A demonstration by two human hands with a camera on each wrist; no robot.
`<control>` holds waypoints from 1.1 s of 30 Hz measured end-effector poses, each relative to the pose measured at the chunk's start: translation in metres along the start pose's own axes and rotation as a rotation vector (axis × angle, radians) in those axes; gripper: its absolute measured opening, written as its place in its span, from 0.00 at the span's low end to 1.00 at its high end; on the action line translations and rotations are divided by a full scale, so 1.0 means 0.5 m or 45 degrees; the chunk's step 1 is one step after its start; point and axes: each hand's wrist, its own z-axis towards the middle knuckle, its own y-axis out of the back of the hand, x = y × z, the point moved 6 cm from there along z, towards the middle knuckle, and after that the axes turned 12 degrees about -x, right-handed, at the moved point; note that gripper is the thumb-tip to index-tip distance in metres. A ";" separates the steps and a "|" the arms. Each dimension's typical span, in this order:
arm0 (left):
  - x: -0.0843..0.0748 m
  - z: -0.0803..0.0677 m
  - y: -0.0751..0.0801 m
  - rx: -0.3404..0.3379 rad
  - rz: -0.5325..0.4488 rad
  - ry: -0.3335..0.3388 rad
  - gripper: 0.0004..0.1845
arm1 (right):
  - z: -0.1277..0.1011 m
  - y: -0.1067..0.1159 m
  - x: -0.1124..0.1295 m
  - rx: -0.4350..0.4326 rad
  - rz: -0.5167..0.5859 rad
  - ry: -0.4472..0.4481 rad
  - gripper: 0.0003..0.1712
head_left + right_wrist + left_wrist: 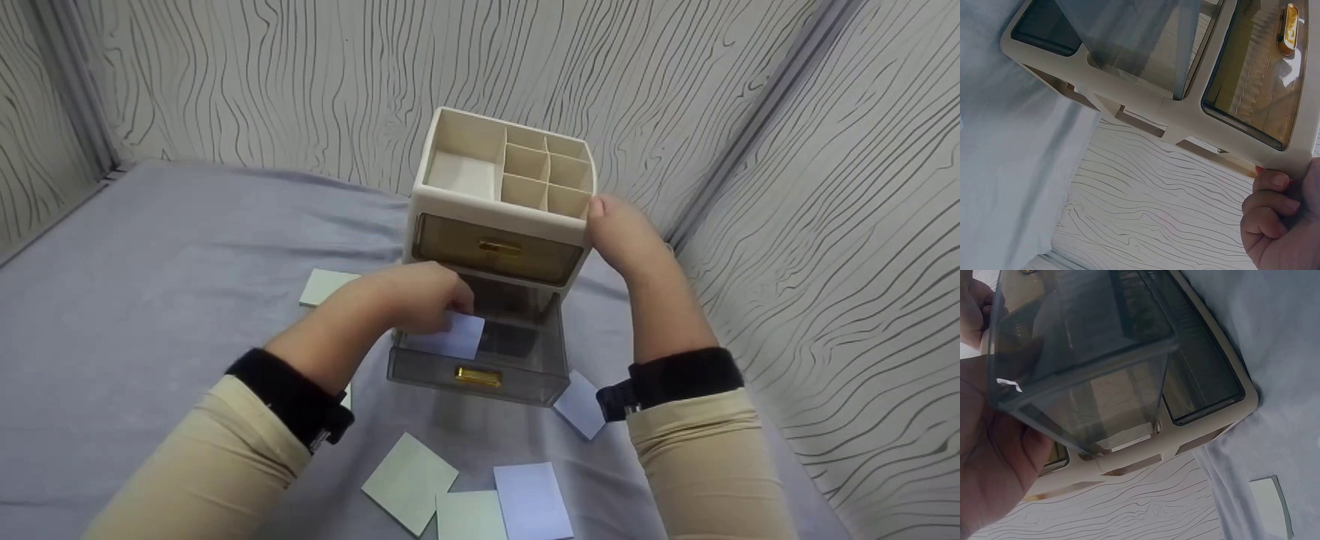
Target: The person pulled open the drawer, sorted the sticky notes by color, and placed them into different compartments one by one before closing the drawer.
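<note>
No writing shows anywhere; mid-frame in the head view the left hand (420,296) pinches a pale note (457,335) over the open drawer (480,367), while only the right-wrist view shows right-hand fingers (1272,197) curled on the organizer's (502,202) upper corner.

The left hand (416,300) covers most of the pale note (457,335) it's got at the open lower drawer (480,360), so can't really see how the fingers pinch it. Fingers of the right hand (622,236) disappear behind the organizer (502,202). The wrist views crop the organizer hard, and its bottom is hidden behind the drawer. One blue note (581,405) is partly tucked under the right sleeve.
</note>
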 end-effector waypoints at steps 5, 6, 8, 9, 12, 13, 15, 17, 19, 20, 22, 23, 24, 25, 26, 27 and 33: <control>0.000 0.003 -0.003 0.014 0.012 -0.001 0.12 | 0.000 0.000 0.000 -0.015 -0.005 0.000 0.17; 0.000 0.004 -0.002 0.021 0.018 0.004 0.13 | -0.001 0.000 0.000 -0.013 -0.004 -0.003 0.17; -0.002 0.005 -0.003 0.038 0.038 0.011 0.13 | -0.001 -0.001 -0.001 -0.009 0.000 -0.010 0.17; -0.003 0.005 -0.003 0.049 0.050 0.018 0.13 | -0.002 -0.001 -0.001 -0.005 0.001 -0.012 0.18; -0.006 0.004 -0.003 0.075 0.088 0.040 0.16 | -0.002 -0.001 0.001 0.001 -0.001 -0.015 0.18; -0.007 0.005 -0.003 0.079 0.098 0.044 0.16 | -0.002 -0.001 0.001 0.004 0.003 -0.017 0.18; -0.008 0.005 -0.004 0.083 0.118 0.052 0.16 | -0.002 -0.001 0.001 0.007 0.000 -0.014 0.18; -0.009 0.006 -0.004 0.080 0.135 0.060 0.15 | 0.000 -0.001 0.000 0.006 -0.002 -0.015 0.17; -0.010 0.006 -0.005 0.074 0.147 0.066 0.15 | 0.001 -0.001 -0.001 0.004 -0.004 -0.013 0.17; -0.011 0.007 -0.006 0.071 0.155 0.072 0.15 | 0.001 -0.001 -0.002 0.002 -0.006 -0.011 0.17; -0.012 0.007 -0.007 0.064 0.167 0.087 0.15 | 0.002 -0.002 -0.002 0.001 -0.009 -0.012 0.18; -0.012 0.007 -0.009 0.057 0.173 0.091 0.15 | 0.002 -0.002 -0.002 0.003 -0.010 -0.014 0.18; -0.012 0.007 -0.010 0.050 0.180 0.096 0.15 | 0.001 -0.003 -0.002 0.005 -0.009 -0.015 0.18; -0.012 0.007 -0.011 0.044 0.188 0.101 0.13 | 0.001 -0.003 -0.002 0.009 -0.009 -0.016 0.18; -0.011 0.007 -0.013 0.037 0.199 0.102 0.12 | 0.002 -0.003 -0.002 0.012 -0.009 -0.018 0.18; -0.011 0.007 -0.015 0.030 0.209 0.101 0.11 | 0.002 -0.003 -0.002 0.016 -0.008 -0.019 0.18; -0.008 0.014 -0.031 0.018 0.295 0.081 0.05 | -0.001 -0.002 -0.001 0.025 -0.003 -0.036 0.19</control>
